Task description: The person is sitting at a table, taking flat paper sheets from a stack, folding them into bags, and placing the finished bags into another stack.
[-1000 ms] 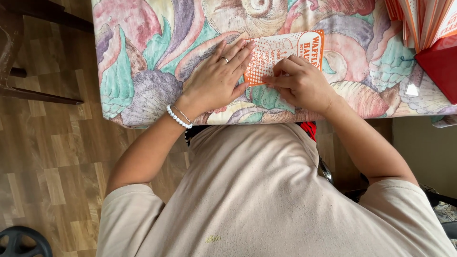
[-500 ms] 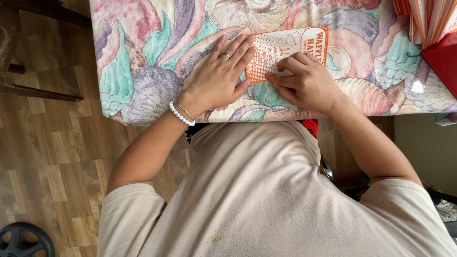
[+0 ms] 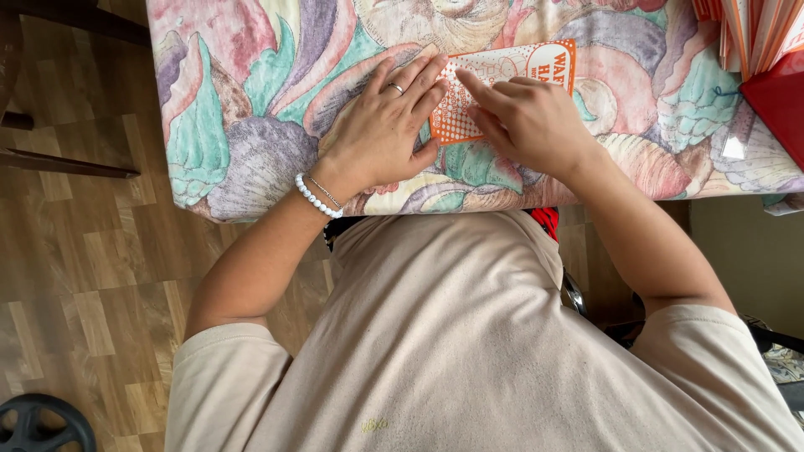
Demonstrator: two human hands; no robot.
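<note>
An orange and white paper sheet [image 3: 502, 88] is laid flat on a table covered with a pastel shell-patterned cloth [image 3: 251, 92], near the table's front edge and right in front of the person. The left hand [image 3: 385, 125] is pressed palm-down on the cloth with its fingers [image 3: 419, 79] stretched out and held loosely together — the fingertips are resting on the left edge of the sheet, pinning it rather than gripping it. A ring is seen on one finger, and a white bead bracelet [image 3: 316, 197] is worn at the wrist. The right hand [image 3: 532, 121] is set on the lower part of the sheet, with the fingers curled in and the index finger [image 3: 477, 86] stretched out and pressed flat onto the dotted orange patch; nothing is clamped in it. The two hands are just beside each other, almost touching. Off at the top right corner, a stack of orange-edged paper pieces [image 3: 745, 33] is seen standing next to a red box [image 3: 783, 100], well apart from the hands. Below the table — wooden plank flooring [image 3: 84, 276] and a beige T-shirt [image 3: 469, 351].
</note>
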